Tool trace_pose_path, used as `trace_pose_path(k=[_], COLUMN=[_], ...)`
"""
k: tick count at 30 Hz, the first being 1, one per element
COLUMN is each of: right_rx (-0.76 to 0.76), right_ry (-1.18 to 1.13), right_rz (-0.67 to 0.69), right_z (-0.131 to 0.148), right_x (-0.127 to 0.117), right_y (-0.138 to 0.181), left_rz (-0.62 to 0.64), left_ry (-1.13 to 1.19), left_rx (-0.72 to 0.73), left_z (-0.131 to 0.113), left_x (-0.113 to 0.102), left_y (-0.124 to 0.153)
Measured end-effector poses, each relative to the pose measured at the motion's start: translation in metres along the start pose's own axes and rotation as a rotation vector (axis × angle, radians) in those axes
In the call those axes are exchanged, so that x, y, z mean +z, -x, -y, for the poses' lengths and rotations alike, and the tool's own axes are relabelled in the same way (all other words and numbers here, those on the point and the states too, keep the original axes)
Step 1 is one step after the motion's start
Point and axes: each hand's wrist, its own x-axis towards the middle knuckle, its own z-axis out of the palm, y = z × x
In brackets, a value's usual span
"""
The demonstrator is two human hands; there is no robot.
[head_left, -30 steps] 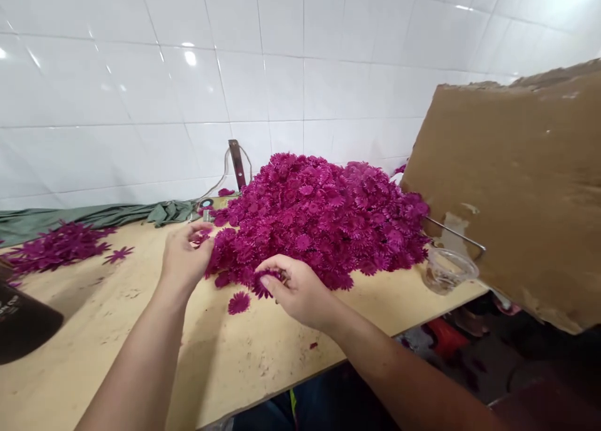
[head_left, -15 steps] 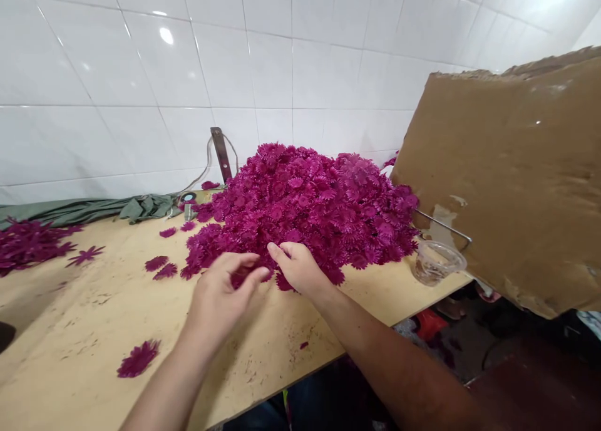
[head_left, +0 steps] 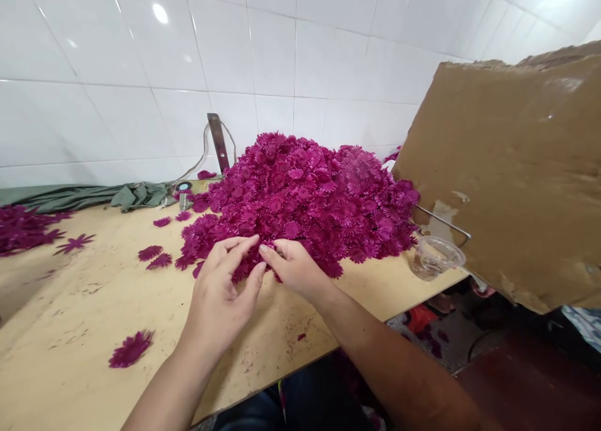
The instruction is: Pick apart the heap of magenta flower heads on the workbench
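Note:
A large heap of magenta artificial flower heads (head_left: 305, 193) rises in front of me on the wooden table (head_left: 263, 349). At its near edge, my left hand (head_left: 225, 284) has its fingers curved and its thumb apart from the index finger, with magenta petals showing behind the gap. Close beside it, almost meeting the left fingertips, my right hand (head_left: 298, 268) is closed in a pinch. What sits between its fingers is hidden by the thumb and the hand.
One loose flower (head_left: 131, 349) lies at the near left. Larger petal pieces (head_left: 28, 230) are piled at the far left beside green cloth (head_left: 136, 196). A clear plastic cup (head_left: 436, 259), a bent metal rod (head_left: 444, 221) and a big cardboard sheet (head_left: 511, 174) stand right.
Both hands have drawn closer together at the heap's edge, the right thumb tip shifting slightly left. The whole view has tilted a little downward.

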Motion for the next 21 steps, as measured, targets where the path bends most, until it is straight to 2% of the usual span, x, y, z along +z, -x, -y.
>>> trace_pose_path(k=[2,6,9,12,15,17,21], right_rx=[0.004,0.005,-0.012,-0.110,-0.162,-0.120,-0.021], right_ry=[-0.004,-0.065,-0.080,-0.081,-0.009,0.050,0.142], right_rz=[0.009,0.101,0.142,0.130,0.058,0.052,0.136], right_z=[-0.001,-0.005,-0.004,0.007,0.020,0.023,0.011], right_x=[0.001,0.003,0.005,0.005,0.002,0.000,0.002], right_y=[0.000,0.000,0.002,0.005,0.006,0.006,0.003], left_rz=[0.049,0.127,0.118,-0.023,-0.193,-0.205,-0.042], left_ry=[0.029,0.031,-0.001,-0.032,0.100,0.206,0.280], left_rx=[-0.027,-0.168,-0.240,-0.420,-0.568,-0.569,-0.454], left_z=[0.000,0.001,0.004,0.015,0.024,0.023,0.008], left_x=[0.000,0.001,0.001,-0.002,-0.007,-0.009,-0.006], left_y=[-0.001,-0.007,-0.013,-0.020,-0.024,-0.024,-0.017])
